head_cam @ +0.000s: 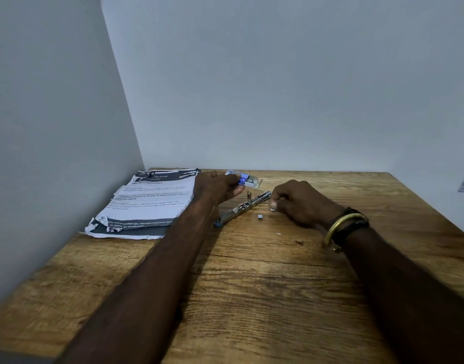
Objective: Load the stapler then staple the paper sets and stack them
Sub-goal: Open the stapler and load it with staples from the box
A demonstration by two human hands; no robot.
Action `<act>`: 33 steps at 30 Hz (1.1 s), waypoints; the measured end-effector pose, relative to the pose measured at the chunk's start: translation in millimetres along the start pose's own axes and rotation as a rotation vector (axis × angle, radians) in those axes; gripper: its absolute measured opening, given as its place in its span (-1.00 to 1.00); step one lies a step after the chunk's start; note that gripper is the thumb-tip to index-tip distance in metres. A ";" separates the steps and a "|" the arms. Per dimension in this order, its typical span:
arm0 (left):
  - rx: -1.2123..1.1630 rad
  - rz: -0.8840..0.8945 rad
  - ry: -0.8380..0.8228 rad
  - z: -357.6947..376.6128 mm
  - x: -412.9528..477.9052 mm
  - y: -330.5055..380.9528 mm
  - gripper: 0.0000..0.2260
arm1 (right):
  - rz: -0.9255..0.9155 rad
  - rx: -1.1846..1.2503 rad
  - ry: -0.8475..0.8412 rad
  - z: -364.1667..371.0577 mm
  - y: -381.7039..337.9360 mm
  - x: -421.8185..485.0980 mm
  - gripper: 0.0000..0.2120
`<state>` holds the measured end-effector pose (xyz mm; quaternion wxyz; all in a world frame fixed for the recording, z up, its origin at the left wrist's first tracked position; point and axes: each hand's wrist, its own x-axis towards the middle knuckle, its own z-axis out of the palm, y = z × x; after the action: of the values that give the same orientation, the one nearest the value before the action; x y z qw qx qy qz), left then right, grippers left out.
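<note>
Left hand [217,185] grips staple box [245,178]; right hand [295,202] pinches something small (unclear).

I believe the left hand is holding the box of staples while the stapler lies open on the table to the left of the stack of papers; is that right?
Not quite: the head view shows the stapler lying open on the table to the right of the stack of papers, not the left. The rest holds: the left hand is holding the box of staples.
</note>
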<state>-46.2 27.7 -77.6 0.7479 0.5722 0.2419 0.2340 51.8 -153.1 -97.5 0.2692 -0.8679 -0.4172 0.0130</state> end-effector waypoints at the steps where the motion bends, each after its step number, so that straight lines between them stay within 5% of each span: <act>1: -0.003 0.000 -0.005 0.8 -0.6 0.3 -0.88 | 0.008 -0.038 -0.030 0.4 -0.7 1.1 -0.88; 22: 0.002 0.006 -0.024 1.6 -6.2 2.9 -0.85 | -0.060 -0.003 -0.031 13.6 -11.7 3.8 -0.92; 30: 0.016 0.026 -0.041 0.3 -4.7 0.1 -0.85 | -0.049 0.080 0.489 -4.6 -13.5 3.9 -0.95; 33: 0.052 0.035 -0.075 0.7 -3.4 -3.3 -0.81 | -0.081 0.182 0.519 -7.5 -22.4 3.0 -0.94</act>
<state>-48.1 24.3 -80.3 0.7372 0.6040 0.2097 0.2188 39.5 -143.0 -79.8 0.4442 -0.7971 -0.3658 -0.1831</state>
